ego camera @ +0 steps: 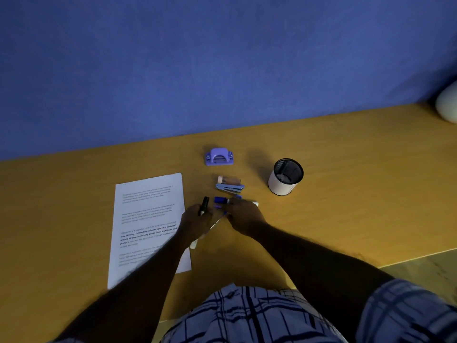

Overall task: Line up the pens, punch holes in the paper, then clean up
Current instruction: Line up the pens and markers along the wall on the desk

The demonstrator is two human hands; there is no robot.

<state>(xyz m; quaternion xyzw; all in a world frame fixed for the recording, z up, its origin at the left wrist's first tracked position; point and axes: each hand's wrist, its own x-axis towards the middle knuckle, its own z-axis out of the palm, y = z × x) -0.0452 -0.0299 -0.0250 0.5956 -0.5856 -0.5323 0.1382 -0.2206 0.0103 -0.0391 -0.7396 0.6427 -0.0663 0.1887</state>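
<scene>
A printed sheet of paper point(148, 219) lies on the yellow desk point(346, 194), left of centre. My left hand point(195, 221) is closed around a black marker point(204, 205) whose cap end sticks up past my fingers. My right hand point(243, 215) rests on a white marker with a blue cap point(221, 200) that lies across the desk. A thin pen point(217, 221) lies between my hands, and another white marker end point(194, 243) shows under my left wrist. A purple hole punch point(218, 157) stands farther back.
A blue stapler point(230, 188) and a small tan block point(228, 180) lie just beyond the pens. A black mesh pen cup with a white band point(285, 179) stands to the right. A blue wall rises behind the desk; a pale round object point(447, 102) sits at the far right.
</scene>
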